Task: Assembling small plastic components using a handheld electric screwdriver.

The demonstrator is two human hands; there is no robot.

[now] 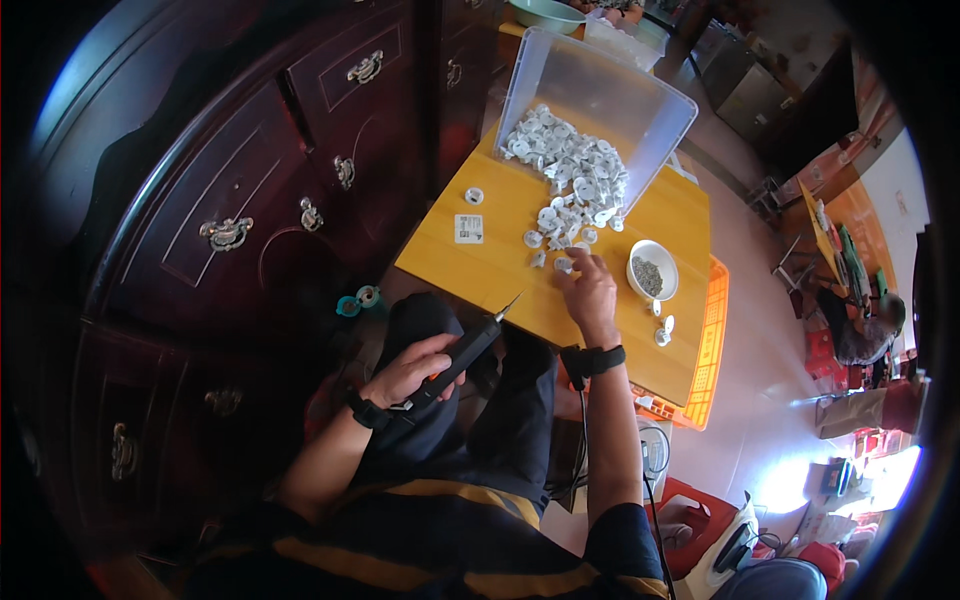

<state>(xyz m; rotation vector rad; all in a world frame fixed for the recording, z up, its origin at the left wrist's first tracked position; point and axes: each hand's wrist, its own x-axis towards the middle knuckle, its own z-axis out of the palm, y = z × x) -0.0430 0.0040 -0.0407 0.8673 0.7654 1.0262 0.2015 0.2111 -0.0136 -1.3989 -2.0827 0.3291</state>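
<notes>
My left hand (418, 370) is wrapped round a black electric screwdriver (462, 355), whose thin metal bit points up and right toward the table's near edge. Over the yellow wooden table (520, 285), my right hand (588, 292) has its fingers bent down with the fingertips on a small round white plastic part (563, 265). A heap of similar white parts (580, 170) spills from a clear plastic bin (650, 115) lying on its side. Right of that hand stands a white bowl (669, 262) of small grey metal pieces, perhaps screws.
White parts (663, 332) lie below the bowl. A white roll (474, 195) and a printed label (468, 229) lie on the table's left. Dark wooden drawers (230, 190) line the left; an orange crate (712, 345) stands beside the table. A person (868, 335) sits far right.
</notes>
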